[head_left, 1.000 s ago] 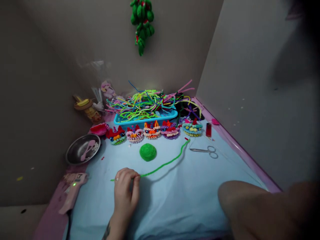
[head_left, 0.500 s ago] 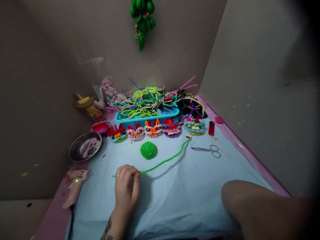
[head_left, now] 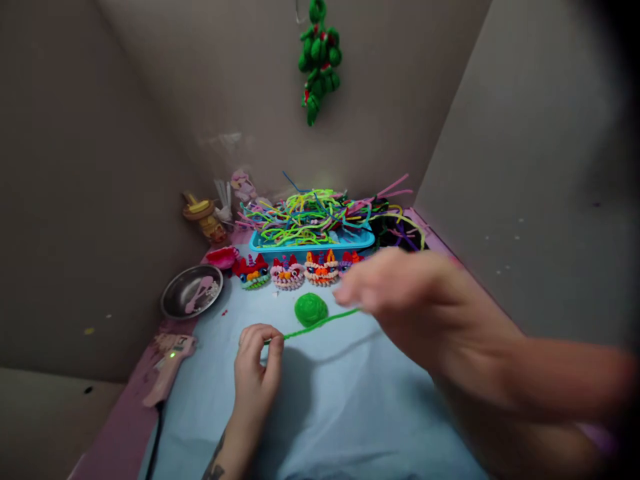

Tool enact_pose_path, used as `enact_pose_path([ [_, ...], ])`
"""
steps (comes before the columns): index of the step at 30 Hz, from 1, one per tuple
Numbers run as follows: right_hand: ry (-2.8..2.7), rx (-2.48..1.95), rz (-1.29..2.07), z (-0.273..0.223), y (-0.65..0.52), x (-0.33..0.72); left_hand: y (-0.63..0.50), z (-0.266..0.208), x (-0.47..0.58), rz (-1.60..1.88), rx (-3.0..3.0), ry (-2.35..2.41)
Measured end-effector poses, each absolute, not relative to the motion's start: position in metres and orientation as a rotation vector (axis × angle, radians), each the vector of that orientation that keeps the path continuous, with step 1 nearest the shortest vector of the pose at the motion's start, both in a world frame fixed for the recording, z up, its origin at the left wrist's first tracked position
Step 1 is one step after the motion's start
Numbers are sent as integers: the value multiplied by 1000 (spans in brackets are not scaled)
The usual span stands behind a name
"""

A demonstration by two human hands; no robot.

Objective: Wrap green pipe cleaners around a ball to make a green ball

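My left hand [head_left: 260, 353] is closed, thumb and fingers pinching a long green pipe cleaner [head_left: 320, 323]. From that pinch the pipe cleaner runs up to the right and passes behind my right hand [head_left: 405, 293]. My right hand is raised over the cloth, smeared by motion, so its fingers cannot be made out clearly. Just beyond the pipe cleaner sits a rounded green dome [head_left: 311, 309] with a coiled-looking surface. Behind it stand several lion-like faces of coiled pipe cleaner, such as the orange one [head_left: 321, 270]; those farther right are partly or wholly hidden by my right hand.
A blue tray [head_left: 310, 253] heaped with coloured pipe cleaners stands at the back. To the left are a metal bowl [head_left: 167, 297] and a pink glue gun [head_left: 173, 373] with a lit light. A green ornament [head_left: 320, 63] hangs on the wall. Light-blue cloth [head_left: 345, 407] covers the table.
My right hand has come up and left from the lower right, over the pipe cleaner's right part, covering the scissors. My left hand keeps its pinch. The whole view has shifted.
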State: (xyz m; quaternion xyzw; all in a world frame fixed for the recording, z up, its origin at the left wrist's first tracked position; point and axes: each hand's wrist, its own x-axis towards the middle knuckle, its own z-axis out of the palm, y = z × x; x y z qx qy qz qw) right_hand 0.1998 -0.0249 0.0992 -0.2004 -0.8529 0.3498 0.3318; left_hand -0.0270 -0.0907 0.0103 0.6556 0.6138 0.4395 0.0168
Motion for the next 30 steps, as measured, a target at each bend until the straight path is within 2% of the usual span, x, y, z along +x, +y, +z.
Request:
enact_pose_path([
  [6,-2654,-681,803,93,-8,140,-90,14,-27,1460,2066,1907],
  [11,-2676,-871,628,76,-13,127,-95,8,-36,1344,2182,1902],
  [14,-2683,-898,570,74,-9,131,-100,2,-56,1242,2241,1896],
  [21,-2617,-1023,398,65,33,154,-114,-6,-121,1242,2230,2298],
  [30,-2440,-1288,331,35,59,227,-108,-19,-136,1092,2274,2294],
])
